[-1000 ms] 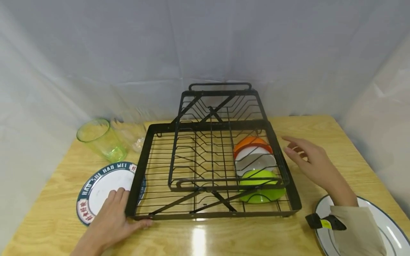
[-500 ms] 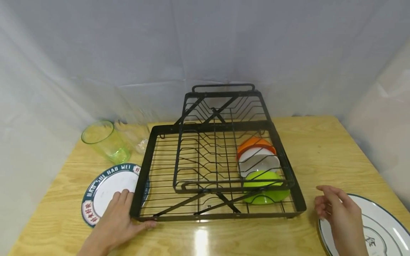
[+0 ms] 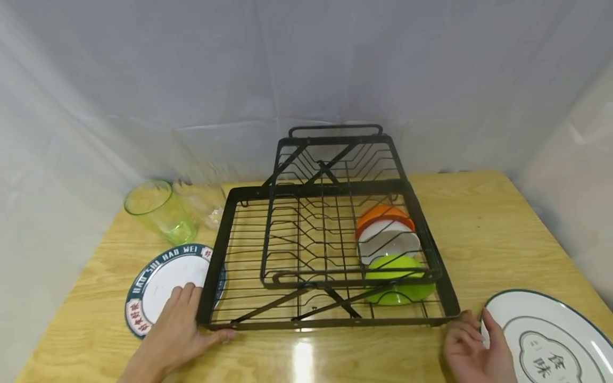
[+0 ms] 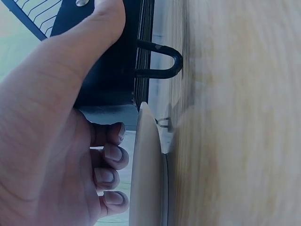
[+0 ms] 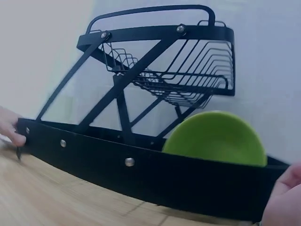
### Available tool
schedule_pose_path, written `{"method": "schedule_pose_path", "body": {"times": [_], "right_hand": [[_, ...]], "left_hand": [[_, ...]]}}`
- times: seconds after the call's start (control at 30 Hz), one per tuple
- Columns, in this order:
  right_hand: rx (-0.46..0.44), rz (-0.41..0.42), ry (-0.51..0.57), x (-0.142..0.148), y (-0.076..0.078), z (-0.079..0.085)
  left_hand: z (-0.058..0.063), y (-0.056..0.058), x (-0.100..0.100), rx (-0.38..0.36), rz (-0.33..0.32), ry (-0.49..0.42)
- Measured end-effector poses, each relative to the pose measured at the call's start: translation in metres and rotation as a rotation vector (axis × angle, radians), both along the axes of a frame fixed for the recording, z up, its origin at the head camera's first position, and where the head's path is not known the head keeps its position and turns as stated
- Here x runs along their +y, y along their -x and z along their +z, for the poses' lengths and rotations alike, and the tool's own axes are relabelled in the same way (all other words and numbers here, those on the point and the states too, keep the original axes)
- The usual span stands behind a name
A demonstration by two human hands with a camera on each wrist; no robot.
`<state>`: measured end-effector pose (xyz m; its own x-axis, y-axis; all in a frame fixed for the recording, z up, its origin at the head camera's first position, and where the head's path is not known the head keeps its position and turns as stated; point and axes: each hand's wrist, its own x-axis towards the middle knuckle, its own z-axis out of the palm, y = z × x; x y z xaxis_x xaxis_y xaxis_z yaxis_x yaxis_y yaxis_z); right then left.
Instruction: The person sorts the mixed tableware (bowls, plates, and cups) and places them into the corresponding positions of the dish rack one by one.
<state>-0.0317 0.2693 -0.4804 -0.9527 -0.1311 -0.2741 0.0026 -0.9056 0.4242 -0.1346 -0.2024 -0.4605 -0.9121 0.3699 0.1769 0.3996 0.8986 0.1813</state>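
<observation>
Hands [image 3: 172, 330] [image 3: 479, 351] at rack [image 3: 335, 322] corners, left gripping, right fingers [image 3: 461, 339] curled (palm up)

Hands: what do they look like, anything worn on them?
Left hand and right hand both bare: no gloves, rings, cables or markings visible. Short fingernails show on the left one in the left wrist view. No sleeves in frame; anything farther up is cut off.

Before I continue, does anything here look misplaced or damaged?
The blue-rimmed plate looks slightly out of place: its edge seems to reach under the left side of the dish rack, while the larger plate lies apart. I see no spill or damage.
</observation>
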Motion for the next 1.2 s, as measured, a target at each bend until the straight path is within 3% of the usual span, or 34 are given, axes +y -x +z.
{"method": "schedule_pose_path", "body": {"times": [0.13,0.27,0.43,0.9,1.2], "right_hand": [[-0.156,-0.065,0.070,-0.002,0.002,-0.006],[-0.206,-0.096,0.065,0.002,0.005,-0.010],[-0.194,-0.111,0.071,0.008,0.007,-0.011],[-0.020,-0.201,-0.037,0.005,0.013,-0.018],[-0.196,-0.274,-0.182,0.007,0.014,-0.017]], "left_hand": [[0.002,0.000,0.000,-0.025,0.010,0.006],[0.002,-0.001,0.001,-0.034,0.018,0.009],[0.002,0.000,0.004,-0.026,-0.002,-0.006],[0.002,0.000,0.001,-0.010,-0.004,-0.017],[0.003,-0.001,0.000,-0.018,0.008,-0.003]]}}
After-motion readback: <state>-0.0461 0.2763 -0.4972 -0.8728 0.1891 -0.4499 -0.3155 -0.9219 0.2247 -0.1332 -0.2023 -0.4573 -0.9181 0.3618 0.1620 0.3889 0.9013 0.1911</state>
